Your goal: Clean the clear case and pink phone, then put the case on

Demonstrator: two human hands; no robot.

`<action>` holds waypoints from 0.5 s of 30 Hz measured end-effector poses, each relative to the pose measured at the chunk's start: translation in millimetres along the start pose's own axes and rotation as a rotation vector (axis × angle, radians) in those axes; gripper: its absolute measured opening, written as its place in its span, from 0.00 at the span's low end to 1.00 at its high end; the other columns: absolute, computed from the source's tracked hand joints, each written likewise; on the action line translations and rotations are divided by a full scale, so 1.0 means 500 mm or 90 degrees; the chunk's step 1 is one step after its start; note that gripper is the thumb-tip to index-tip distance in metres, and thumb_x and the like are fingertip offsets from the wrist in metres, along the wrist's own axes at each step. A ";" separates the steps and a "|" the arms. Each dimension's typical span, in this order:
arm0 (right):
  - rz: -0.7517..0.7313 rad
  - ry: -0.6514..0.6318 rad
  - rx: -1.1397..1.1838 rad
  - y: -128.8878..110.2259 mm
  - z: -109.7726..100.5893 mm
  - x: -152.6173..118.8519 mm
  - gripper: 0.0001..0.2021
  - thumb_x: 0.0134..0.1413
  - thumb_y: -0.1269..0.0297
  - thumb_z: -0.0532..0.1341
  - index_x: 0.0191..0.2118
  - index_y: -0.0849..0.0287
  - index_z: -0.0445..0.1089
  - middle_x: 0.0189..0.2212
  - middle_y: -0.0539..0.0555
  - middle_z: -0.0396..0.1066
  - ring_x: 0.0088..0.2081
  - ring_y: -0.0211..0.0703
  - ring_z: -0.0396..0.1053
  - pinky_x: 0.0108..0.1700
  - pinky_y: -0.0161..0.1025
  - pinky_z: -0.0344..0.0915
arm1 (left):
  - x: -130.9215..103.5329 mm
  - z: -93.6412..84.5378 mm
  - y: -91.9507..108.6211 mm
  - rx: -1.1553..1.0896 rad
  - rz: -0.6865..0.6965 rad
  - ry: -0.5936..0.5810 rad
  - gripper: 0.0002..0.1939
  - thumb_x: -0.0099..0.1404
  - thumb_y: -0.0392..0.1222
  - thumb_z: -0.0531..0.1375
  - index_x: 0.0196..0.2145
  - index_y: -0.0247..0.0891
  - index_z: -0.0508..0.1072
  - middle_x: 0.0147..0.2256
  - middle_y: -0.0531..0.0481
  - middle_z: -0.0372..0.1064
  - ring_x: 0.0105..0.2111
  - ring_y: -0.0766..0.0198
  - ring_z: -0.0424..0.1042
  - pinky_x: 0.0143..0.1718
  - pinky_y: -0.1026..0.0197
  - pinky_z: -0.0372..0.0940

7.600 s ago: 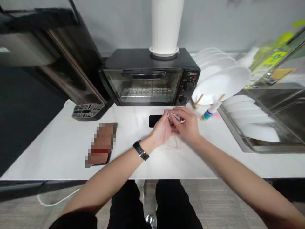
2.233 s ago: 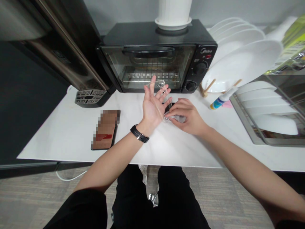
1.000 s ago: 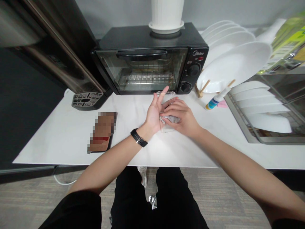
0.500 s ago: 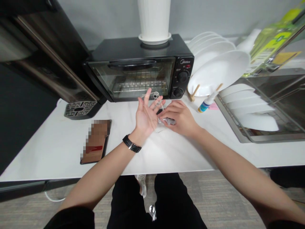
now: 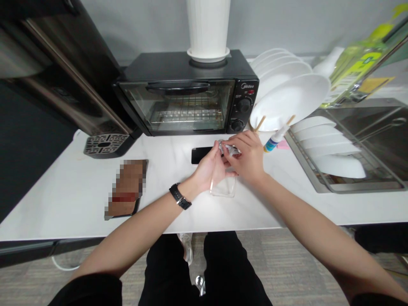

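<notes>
A clear phone case [image 5: 223,189] is in my left hand [image 5: 212,168], whose fingers wrap its upper part; its lower end sticks out toward the counter's front edge. Pinched in my right hand [image 5: 250,155] is a crumpled grey-white wipe or tissue [image 5: 232,149], pressed against the case's upper end. A black phone [image 5: 198,155] lies on the white counter just behind my left hand, partly covered by it.
A black toaster oven [image 5: 188,106] with a white pot [image 5: 208,29] on top stands behind. Left are a coffee machine [image 5: 106,144] and a tablet-like object [image 5: 127,187]. Right are plates [image 5: 293,100], a small bottle [image 5: 276,139] and a sink rack [image 5: 347,187].
My left hand has turned from palm-up with spread fingers to closed round the case, whose end now points toward me. My right hand shifted slightly right. The black phone shows more.
</notes>
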State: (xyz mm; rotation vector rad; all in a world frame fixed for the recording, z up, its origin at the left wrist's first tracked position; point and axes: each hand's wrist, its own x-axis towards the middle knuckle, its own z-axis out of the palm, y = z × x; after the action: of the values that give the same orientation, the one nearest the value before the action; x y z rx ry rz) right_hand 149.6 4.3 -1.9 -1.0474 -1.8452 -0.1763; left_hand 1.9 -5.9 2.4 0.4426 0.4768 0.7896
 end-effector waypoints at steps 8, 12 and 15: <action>0.037 -0.061 0.130 -0.014 0.011 -0.006 0.05 0.65 0.65 0.66 0.40 0.54 0.82 0.37 0.55 0.82 0.42 0.51 0.75 0.47 0.52 0.69 | 0.005 -0.006 -0.002 -0.022 0.032 0.023 0.24 0.81 0.56 0.47 0.53 0.41 0.76 0.47 0.45 0.79 0.51 0.54 0.78 0.56 0.48 0.71; -0.035 -0.117 0.195 -0.019 0.018 -0.010 0.04 0.65 0.64 0.67 0.40 0.53 0.81 0.38 0.53 0.83 0.42 0.49 0.76 0.50 0.53 0.68 | -0.003 -0.005 0.019 -0.008 0.110 0.046 0.28 0.81 0.57 0.45 0.69 0.47 0.68 0.49 0.46 0.79 0.47 0.59 0.80 0.51 0.57 0.73; -0.084 -0.175 0.250 -0.024 0.023 -0.014 0.05 0.66 0.61 0.66 0.40 0.51 0.81 0.38 0.51 0.83 0.43 0.47 0.77 0.53 0.53 0.68 | -0.007 -0.010 0.040 0.033 0.149 0.057 0.31 0.79 0.63 0.45 0.74 0.54 0.60 0.50 0.45 0.78 0.48 0.56 0.80 0.51 0.55 0.74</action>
State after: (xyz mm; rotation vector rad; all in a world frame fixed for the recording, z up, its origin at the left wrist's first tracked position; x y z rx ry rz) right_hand 134.2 -1.3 -10.0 -0.7015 -2.0886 0.2575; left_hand -14.1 4.9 10.0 0.5194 0.5358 1.0280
